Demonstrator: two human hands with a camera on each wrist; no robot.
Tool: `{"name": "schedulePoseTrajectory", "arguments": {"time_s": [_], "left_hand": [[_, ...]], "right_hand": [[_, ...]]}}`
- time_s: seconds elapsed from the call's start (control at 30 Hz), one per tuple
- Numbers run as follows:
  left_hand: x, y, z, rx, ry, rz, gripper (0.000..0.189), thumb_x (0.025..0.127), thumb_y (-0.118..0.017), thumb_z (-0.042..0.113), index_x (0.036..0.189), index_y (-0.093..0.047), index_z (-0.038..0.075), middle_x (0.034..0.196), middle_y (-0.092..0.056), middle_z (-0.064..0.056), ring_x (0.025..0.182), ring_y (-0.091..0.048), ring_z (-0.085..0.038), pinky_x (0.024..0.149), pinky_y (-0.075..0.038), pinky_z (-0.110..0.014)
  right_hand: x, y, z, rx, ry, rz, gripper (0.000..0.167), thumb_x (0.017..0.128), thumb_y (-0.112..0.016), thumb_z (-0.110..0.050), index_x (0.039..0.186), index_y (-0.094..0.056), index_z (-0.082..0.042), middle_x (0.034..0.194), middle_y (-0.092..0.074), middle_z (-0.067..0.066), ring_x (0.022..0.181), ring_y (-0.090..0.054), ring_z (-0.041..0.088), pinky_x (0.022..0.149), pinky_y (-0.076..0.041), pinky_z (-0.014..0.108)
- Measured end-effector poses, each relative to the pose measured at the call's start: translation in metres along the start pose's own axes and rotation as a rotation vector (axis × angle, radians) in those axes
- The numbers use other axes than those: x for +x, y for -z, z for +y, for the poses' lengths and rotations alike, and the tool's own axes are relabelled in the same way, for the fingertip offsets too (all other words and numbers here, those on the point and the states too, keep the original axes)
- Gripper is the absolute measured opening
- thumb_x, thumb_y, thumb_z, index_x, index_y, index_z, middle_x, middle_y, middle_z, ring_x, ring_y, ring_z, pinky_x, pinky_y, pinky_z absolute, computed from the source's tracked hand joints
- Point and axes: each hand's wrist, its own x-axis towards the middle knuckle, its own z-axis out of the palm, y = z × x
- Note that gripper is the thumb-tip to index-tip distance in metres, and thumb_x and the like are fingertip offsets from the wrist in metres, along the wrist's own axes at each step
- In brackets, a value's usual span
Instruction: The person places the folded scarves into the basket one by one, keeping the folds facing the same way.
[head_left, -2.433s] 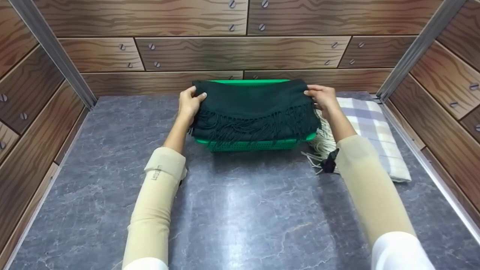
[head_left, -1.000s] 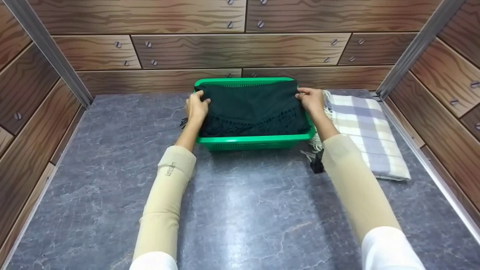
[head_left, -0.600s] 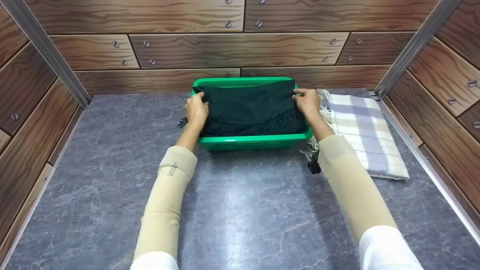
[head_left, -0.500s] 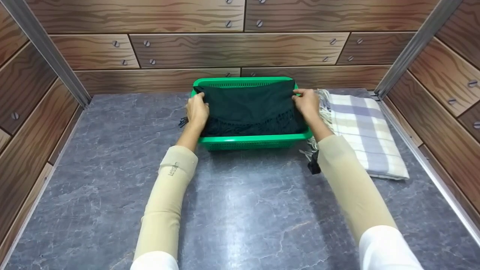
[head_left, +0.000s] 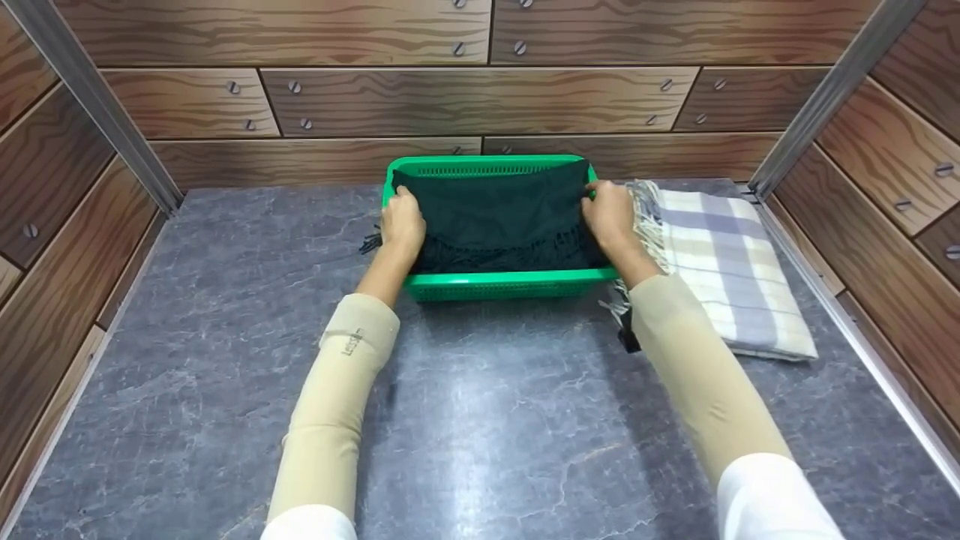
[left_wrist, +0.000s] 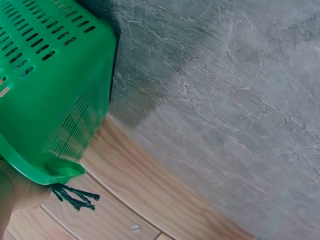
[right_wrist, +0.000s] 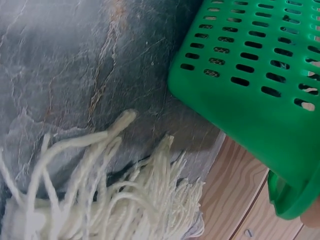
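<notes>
A dark, folded, fringed scarf point(head_left: 495, 210) lies inside the green plastic basket point(head_left: 510, 279), its fringe toward the front wall. At the basket's left side my left hand point(head_left: 403, 221) grips the scarf's edge, its fingertips hidden. My right hand point(head_left: 611, 214) holds the opposite edge, thumb and forefinger by the right rim. A dark tassel point(left_wrist: 75, 197) hangs over the rim beside the hand in the left wrist view. Slotted walls of the basket point(right_wrist: 240, 115) fill the upper right of the right wrist view, where little of the hand shows.
A folded white and lavender plaid scarf point(head_left: 739, 277) lies to the right, its cream fringe point(right_wrist: 150, 195) close to the basket. A small black object point(head_left: 628, 337) sits partly behind the right forearm. Wood-patterned panels point(head_left: 480, 105) wall the grey marbled table point(head_left: 480, 420).
The dark scarf has come down from over the basket's front rim to inside it. Both hands have moved slightly inward and lower, and their fingers are more curled.
</notes>
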Motion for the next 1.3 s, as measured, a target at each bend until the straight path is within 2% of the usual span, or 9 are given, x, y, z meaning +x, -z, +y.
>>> {"name": "schedulePoseTrajectory", "arguments": {"time_s": [0.13,0.3,0.43,0.5,0.67,0.8,1.0,1.13,1.3], "left_hand": [[-0.002,0.001,-0.002,-0.016,-0.009,-0.043,0.052,0.093,-0.053,0.008,0.137,-0.029,-0.009,0.123,-0.047,-0.026,0.102,-0.055,-0.035,0.080,-0.049,-0.036],[-0.005,0.005,-0.002,-0.010,-0.039,-0.065,0.055,0.092,-0.050,0.003,0.140,-0.023,-0.008,0.130,-0.038,-0.028,0.099,-0.055,-0.036,0.079,-0.048,-0.037],[-0.006,0.007,0.001,0.041,-0.085,-0.047,0.054,0.091,-0.049,-0.001,0.138,-0.025,-0.010,0.131,-0.036,-0.030,0.099,-0.055,-0.036,0.080,-0.048,-0.035],[-0.008,0.007,0.001,0.063,-0.096,-0.044,0.054,0.091,-0.050,-0.001,0.138,-0.026,-0.010,0.132,-0.034,-0.030,0.104,-0.053,-0.035,0.083,-0.047,-0.034],[-0.013,0.006,0.003,0.083,-0.110,-0.023,0.054,0.091,-0.052,-0.002,0.138,-0.027,-0.011,0.135,-0.033,-0.028,0.119,-0.041,-0.036,0.093,-0.040,-0.035],[-0.018,0.005,0.005,0.125,-0.144,0.028,0.051,0.090,-0.054,-0.001,0.135,-0.032,-0.010,0.133,-0.035,-0.027,0.120,-0.038,-0.037,0.092,-0.041,-0.036],[-0.032,0.007,0.019,0.180,-0.219,0.086,0.046,0.090,-0.057,0.006,0.131,-0.041,-0.006,0.128,-0.041,-0.023,0.113,-0.043,-0.035,0.083,-0.045,-0.038],[-0.046,0.006,0.033,0.144,-0.300,0.118,0.046,0.088,-0.062,0.011,0.128,-0.046,-0.004,0.126,-0.045,-0.021,0.111,-0.045,-0.033,0.083,-0.045,-0.039],[-0.071,0.003,0.052,0.049,-0.420,0.129,0.041,0.088,-0.062,0.012,0.125,-0.051,0.000,0.125,-0.048,-0.017,0.112,-0.046,-0.029,0.085,-0.044,-0.037]], "right_hand": [[-0.003,0.001,0.000,0.003,0.023,-0.005,0.023,0.087,-0.057,-0.002,0.105,-0.066,0.007,0.098,-0.064,0.024,0.086,-0.062,0.037,0.076,-0.049,0.046],[-0.003,0.004,-0.001,-0.006,0.038,0.011,0.021,0.085,-0.059,-0.002,0.102,-0.067,0.007,0.093,-0.065,0.024,0.082,-0.062,0.037,0.074,-0.048,0.047],[-0.003,0.005,0.000,-0.014,0.063,0.062,0.018,0.081,-0.060,0.000,0.095,-0.069,0.007,0.088,-0.066,0.022,0.082,-0.062,0.039,0.074,-0.047,0.048],[-0.003,0.005,0.001,-0.017,0.081,0.079,0.017,0.080,-0.060,0.001,0.093,-0.069,0.007,0.086,-0.066,0.022,0.080,-0.062,0.039,0.073,-0.048,0.048],[-0.007,0.007,0.000,-0.001,0.109,0.074,0.016,0.082,-0.060,0.000,0.093,-0.069,0.008,0.085,-0.066,0.023,0.077,-0.063,0.036,0.070,-0.049,0.046],[-0.010,0.012,0.000,0.021,0.107,0.080,0.015,0.083,-0.060,0.001,0.093,-0.069,0.007,0.083,-0.066,0.022,0.075,-0.063,0.034,0.067,-0.050,0.045],[-0.018,0.026,0.002,0.059,0.104,0.111,0.015,0.083,-0.061,0.000,0.094,-0.069,0.005,0.081,-0.066,0.021,0.070,-0.062,0.033,0.063,-0.049,0.043],[-0.027,0.037,0.005,0.102,0.107,0.137,0.015,0.082,-0.063,-0.001,0.095,-0.069,0.005,0.082,-0.066,0.020,0.074,-0.062,0.033,0.066,-0.048,0.043],[-0.042,0.055,0.012,0.177,0.100,0.176,0.015,0.082,-0.063,-0.002,0.094,-0.070,0.004,0.082,-0.067,0.019,0.075,-0.064,0.032,0.068,-0.048,0.043]]}}
